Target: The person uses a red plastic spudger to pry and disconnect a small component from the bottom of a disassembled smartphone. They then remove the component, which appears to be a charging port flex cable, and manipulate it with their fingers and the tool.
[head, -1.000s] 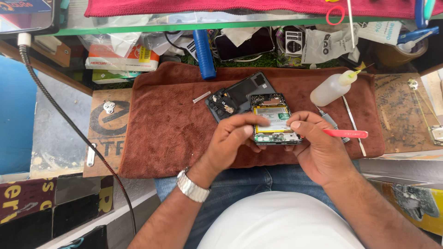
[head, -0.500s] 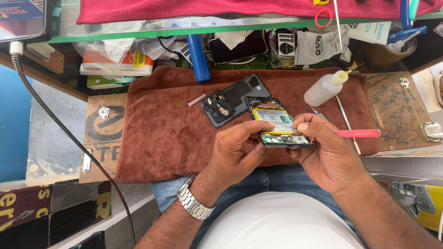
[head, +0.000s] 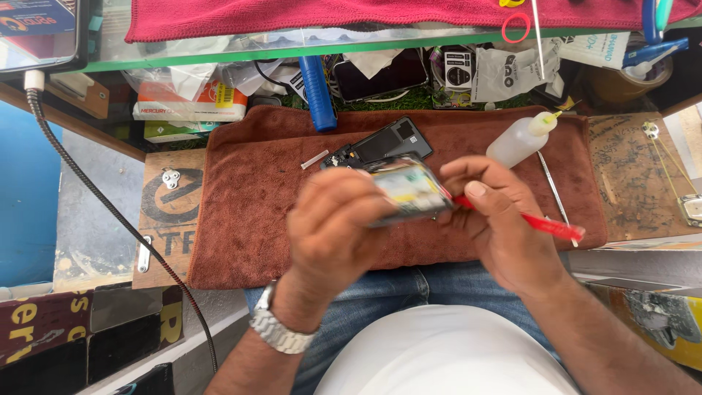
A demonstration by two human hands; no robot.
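hands meet above the near edge of the brown towel [head: 248, 219]: i see my left hand [head: 333, 234] curled around the opened phone [head: 409, 192], lifted and blurred, while my right hand [head: 504, 227] pinches a red pry tool [head: 545, 224] against its edge. farther on, a dark back cover [head: 387, 143] lies on the towel, a white squeeze bottle [head: 519, 139] toward the far right corner.

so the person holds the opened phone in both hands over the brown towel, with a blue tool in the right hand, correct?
Not quite: the tool in the right hand is red, not blue, as the head view shows. The rest stands: both hands, left hand included, hold the opened phone over the brown towel.
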